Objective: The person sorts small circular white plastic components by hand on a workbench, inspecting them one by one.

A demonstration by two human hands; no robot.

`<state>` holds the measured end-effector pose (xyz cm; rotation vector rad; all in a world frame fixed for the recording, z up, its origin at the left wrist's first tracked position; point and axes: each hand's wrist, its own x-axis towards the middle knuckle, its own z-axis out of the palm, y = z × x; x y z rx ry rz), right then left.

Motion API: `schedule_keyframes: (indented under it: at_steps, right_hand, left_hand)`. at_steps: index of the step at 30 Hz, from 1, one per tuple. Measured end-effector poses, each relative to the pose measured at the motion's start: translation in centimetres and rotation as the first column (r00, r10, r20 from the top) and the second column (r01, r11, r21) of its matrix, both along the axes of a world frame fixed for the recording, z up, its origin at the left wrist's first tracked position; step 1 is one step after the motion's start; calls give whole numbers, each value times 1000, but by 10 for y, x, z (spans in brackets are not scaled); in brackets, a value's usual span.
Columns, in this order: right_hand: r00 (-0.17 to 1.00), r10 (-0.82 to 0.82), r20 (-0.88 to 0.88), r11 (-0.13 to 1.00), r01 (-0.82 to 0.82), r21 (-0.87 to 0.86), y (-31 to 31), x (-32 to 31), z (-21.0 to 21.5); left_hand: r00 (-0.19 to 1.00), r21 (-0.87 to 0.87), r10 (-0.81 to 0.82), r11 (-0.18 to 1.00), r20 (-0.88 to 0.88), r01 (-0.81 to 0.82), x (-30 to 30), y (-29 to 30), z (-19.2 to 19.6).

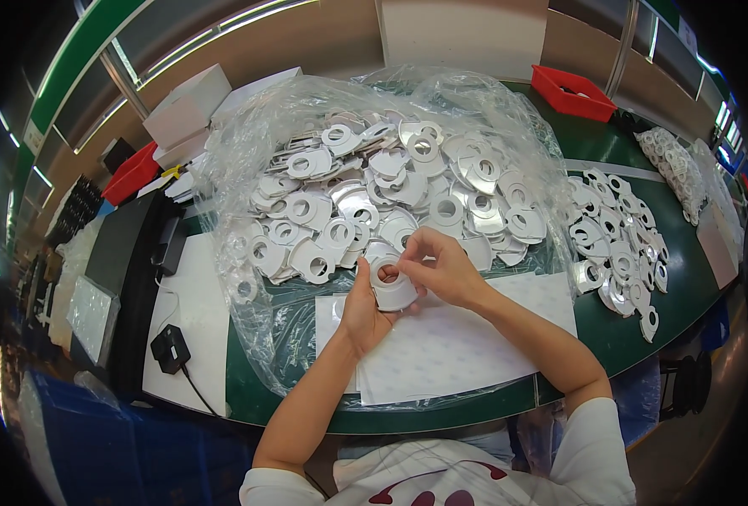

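My left hand is closed round a flat white-silver plate with a round hole, holding it up over the near middle of the table. Over the plate's right edge, my right hand pinches with thumb and forefinger close to the hole; whatever lies between those fingertips is too small to make out. Beneath both hands lie white sheets with faint rows of marks. Just beyond, a large heap of similar plates rests on spread clear plastic.
A second group of plates lies on the green table at the right. Red bins stand at the back right and back left. White boxes are at the back left. A black corded device sits near the left edge.
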<state>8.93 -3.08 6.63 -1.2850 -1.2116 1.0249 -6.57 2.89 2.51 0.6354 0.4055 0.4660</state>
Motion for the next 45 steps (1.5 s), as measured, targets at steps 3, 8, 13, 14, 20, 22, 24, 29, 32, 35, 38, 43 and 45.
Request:
schedule_keyframes:
  at_steps: [3,8,13,14,20,22,24,29,32,35,38,43,45]
  right_hand:
    - [1000,-6,2,1000,6,13,0,0,-1]
    - [999,-17,51,1000,16,11,-2,0,-1]
    - [978,-75,194,992,52,117,-4,-4,-2]
    - [924,-134,358,966,42,254,-4,-4,-4]
    - [495,-420,761,754,-277,596,-5,-1,0]
    - [406,-523,749,667,-353,657,-6,-2,0]
    - [327,-648,688,633,-271,725,-7,-5,1]
    - [714,-387,583,891,128,435,-3,1,6]
    - [954,-116,276,993,116,15,-2,5,5]
    - [976,-84,202,994,97,-53,-5,6,8]
    - [907,-135,399,991,132,35,-7,8,8]
    - [792,-186,582,979,200,40,-11,-1,13]
    - [447,-346,825,938,168,302,-12,-4,3]
  left_hand:
    - [1000,-4,-2,1000,9,2,0,0,-1]
    - [1000,-23,16,1000,16,-15,0,-1,4]
    - [1000,39,-13,999,-22,14,-1,1,-6]
    - [1000,39,-14,999,-22,15,-2,0,-7]
    - [994,82,53,996,-94,-45,-2,-6,-1]
    - [993,113,66,992,-102,-54,-3,-8,1]
    - [992,130,68,990,-107,-54,-2,-9,1]
    - [994,232,27,973,-110,-1,-2,-11,7]
    - [988,286,39,958,-149,5,-1,-12,5]
    - [987,305,31,952,-156,18,1,-14,4]
    - [984,352,30,935,-177,34,2,-16,5]
    - [979,367,-33,924,-201,106,2,-21,15]
    - [978,365,-44,924,-206,118,1,-21,17]
